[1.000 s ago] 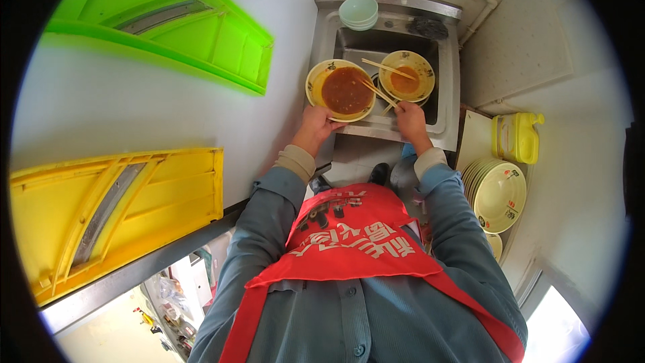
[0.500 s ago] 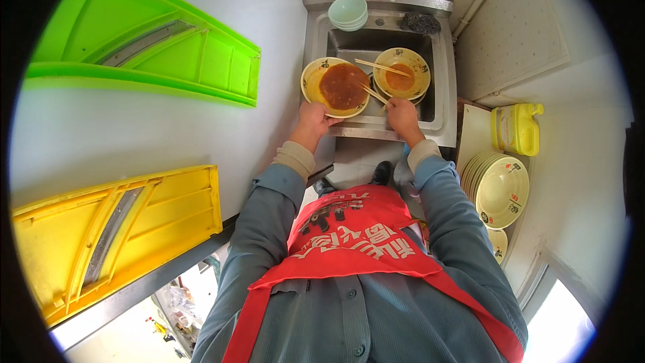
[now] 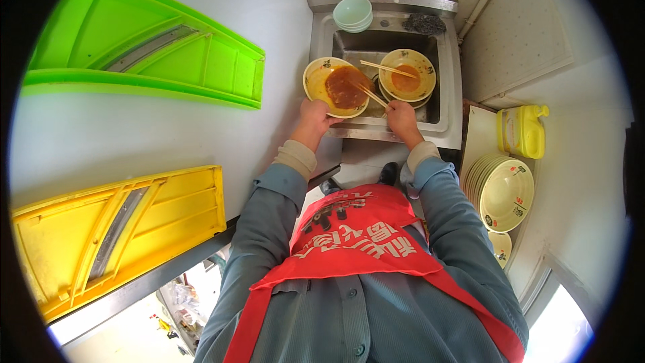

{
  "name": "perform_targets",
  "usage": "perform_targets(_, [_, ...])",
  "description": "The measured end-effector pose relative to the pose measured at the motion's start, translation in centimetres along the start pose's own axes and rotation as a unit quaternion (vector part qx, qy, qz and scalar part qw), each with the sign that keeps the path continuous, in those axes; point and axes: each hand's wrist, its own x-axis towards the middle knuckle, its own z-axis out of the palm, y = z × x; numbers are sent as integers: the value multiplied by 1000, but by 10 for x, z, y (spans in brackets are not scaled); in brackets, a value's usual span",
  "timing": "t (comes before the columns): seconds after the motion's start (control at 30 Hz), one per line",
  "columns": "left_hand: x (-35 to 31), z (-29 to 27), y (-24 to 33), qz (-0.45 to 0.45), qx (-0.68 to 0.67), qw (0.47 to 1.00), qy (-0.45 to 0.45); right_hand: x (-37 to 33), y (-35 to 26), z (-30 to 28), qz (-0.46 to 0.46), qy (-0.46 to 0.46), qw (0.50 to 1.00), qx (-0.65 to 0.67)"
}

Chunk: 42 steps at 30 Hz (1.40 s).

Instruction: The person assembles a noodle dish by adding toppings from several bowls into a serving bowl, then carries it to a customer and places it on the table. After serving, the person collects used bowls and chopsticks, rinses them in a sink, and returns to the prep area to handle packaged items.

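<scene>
My left hand [image 3: 313, 122] grips the near rim of a cream bowl [image 3: 314, 82] that holds reddish-brown soup [image 3: 346, 87]. The bowl is tilted to the right, over the sink's left edge. My right hand [image 3: 402, 122] is closed on a pair of chopsticks [image 3: 373, 96], their far ends at the soup. Just beyond that hand, a second cream bowl [image 3: 421, 62] sits on other dishes in the sink, with a little reddish soup left in it. Another pair of chopsticks [image 3: 387, 68] lies across this bowl.
Pale green bowls [image 3: 353, 12] and a dark scouring pad [image 3: 424, 24] sit on the back of the metal sink [image 3: 438, 121]. To the right are a yellow jug [image 3: 524, 132] and stacked cream bowls [image 3: 507, 195]. Green [image 3: 222, 74] and yellow [image 3: 175, 212] plastic panels lie at left.
My left hand has tipped the bowl further right, and the soup has gathered towards its right side. My right hand still holds the chopsticks at the bowl. The view has shifted slightly.
</scene>
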Motion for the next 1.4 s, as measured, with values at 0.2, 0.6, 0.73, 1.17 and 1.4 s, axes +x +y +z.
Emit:
perform_targets(0.2, [0, 4, 2, 6, 29, 999, 28, -1, 1, 2, 12, -8, 1000, 17])
perform_targets(0.6, [-9, 11, 14, 3, 90, 996, 21, -3, -4, 2, 53, -23, 997, 54])
perform_targets(0.73, [-15, 18, 19, 16, 94, 995, 28, -1, -5, 3, 50, -24, 997, 48])
perform_targets(1.17, [-12, 25, 25, 47, 126, 990, 37, 0, -1, 8, 52, -21, 997, 47])
perform_targets(1.4, [-12, 25, 27, 48, 142, 988, 35, -4, -5, 6, 50, -21, 997, 52])
